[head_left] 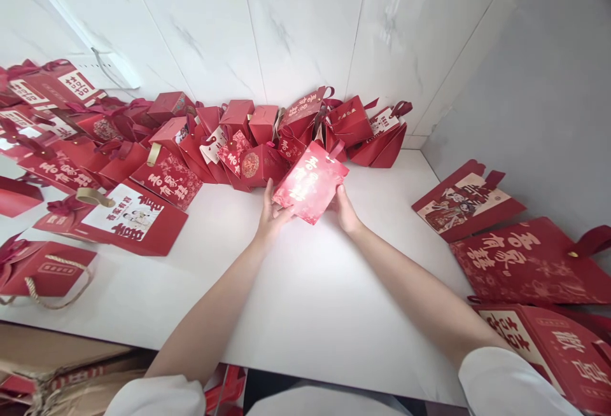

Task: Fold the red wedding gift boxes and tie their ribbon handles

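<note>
A red gift box [312,180] with pale gold characters and a ribbon loop at its top is held up over the white table, catching a bright glare. My left hand [273,215] grips its left lower edge, thumb at the front. On the opposite side my right hand [347,209] holds the right edge, with most of its fingers behind the box. Just beyond it, small red boxes [258,165] and a tilted red box with a ribbon [351,120] crowd together against the wall.
Many red gift boxes [167,180] fill the left and back of the table [305,301]. Flat red box pieces [529,263] lie along the right side by a grey panel [534,85]. A rope-handled box [52,270] stands front left, and cardboard [57,352] sits below the table edge.
</note>
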Demonstrator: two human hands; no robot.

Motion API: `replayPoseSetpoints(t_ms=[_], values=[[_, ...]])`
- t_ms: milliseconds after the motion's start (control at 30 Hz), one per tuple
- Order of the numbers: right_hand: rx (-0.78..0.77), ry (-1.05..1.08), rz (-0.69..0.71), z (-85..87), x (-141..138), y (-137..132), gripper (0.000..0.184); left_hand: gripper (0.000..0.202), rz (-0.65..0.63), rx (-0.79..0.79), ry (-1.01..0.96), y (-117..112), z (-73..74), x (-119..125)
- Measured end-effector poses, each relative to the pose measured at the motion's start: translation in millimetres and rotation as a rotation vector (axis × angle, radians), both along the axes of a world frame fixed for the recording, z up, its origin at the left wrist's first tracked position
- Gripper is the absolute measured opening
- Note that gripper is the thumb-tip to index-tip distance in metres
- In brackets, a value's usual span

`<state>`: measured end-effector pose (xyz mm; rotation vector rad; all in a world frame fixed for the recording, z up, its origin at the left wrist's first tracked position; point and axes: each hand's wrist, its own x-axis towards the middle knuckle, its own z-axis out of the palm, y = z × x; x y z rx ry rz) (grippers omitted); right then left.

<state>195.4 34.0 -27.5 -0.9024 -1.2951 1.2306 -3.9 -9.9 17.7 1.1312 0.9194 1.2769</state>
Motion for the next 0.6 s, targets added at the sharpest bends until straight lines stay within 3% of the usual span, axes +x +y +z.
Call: replayPoseSetpoints(t_ms=[133,267,400,600], values=[[0.061,0.104,0.203,3.4,1.2,-1.3,0.064,0.061,-0.182,-0.386,-0.283,4.8,2.8,-5.2],[0.078,0.029,0.33,7.8,3.9,-5.3,0.071,0.058,-0.352,-0.652,-0.522,5.2,7.8,-10.8],[0.078,-0.038,0.371,11.7,4.8,-8.8,0.068,0.065,-0.398,-0.679,-0.631,7.7,6.3,-16.2],[0.094,-0.046,0.401,15.0,2.5,-8.9,0.063,0.058,-0.414,-0.608,-0.505,10.1,6.7,-13.8]])
